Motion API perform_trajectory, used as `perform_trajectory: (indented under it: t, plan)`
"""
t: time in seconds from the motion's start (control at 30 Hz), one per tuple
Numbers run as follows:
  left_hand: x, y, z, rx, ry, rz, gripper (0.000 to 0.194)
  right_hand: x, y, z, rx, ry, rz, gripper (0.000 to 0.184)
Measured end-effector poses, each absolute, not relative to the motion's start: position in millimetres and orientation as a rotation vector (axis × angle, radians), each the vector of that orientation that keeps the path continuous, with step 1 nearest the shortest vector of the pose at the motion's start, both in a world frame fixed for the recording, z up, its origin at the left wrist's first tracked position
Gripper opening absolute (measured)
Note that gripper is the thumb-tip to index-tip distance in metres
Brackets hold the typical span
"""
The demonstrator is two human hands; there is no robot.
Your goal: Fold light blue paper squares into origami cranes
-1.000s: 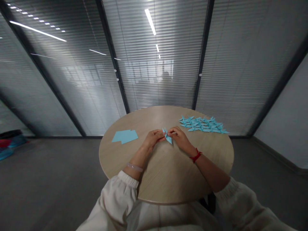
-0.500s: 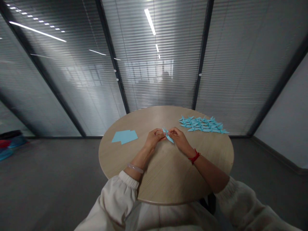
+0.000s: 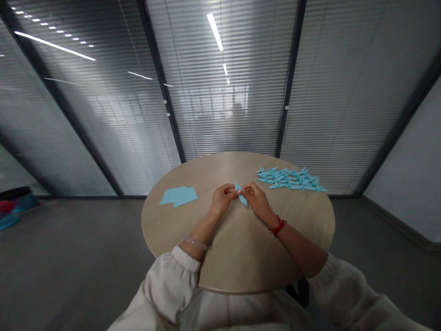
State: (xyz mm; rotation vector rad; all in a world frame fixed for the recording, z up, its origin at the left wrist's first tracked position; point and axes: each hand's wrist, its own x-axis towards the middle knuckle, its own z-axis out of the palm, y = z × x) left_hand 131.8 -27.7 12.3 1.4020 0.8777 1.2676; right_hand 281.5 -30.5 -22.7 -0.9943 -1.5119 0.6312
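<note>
A small blue origami crane (image 3: 243, 200) is pinched between my two hands over the middle of the round table. My left hand (image 3: 222, 198) grips it from the left with thumb and fingers closed. From the right, my right hand (image 3: 255, 197) pinches it too, the fingertips of both hands nearly meeting. One narrow point sticks up past the fingers and a wider flap hangs toward me; its middle is hidden by the fingertips. Several finished blue paper cranes (image 3: 289, 178) lie in rows beyond my right hand. Flat blue paper sheets (image 3: 179, 196) rest left of my left hand.
The round wooden table (image 3: 237, 262) has its near edge close to my body. Behind it stands a glass partition with blinds (image 3: 230, 133). Dark and red items (image 3: 17, 202) sit on the floor at far left.
Both hands have shifted slightly right and closer together around the crane. Its spread parts now look narrower and more upright. The sheets and the rows of cranes stay put.
</note>
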Motion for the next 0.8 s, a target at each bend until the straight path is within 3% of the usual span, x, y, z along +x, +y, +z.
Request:
perform_trajectory:
  t: [0.8]
  plan:
    - [127.6, -22.5, 9.3, 1.545, 0.976, 1.375, 0.037, 279.3, -34.8, -21.8, -0.991, -1.611, 0.59, 0.015]
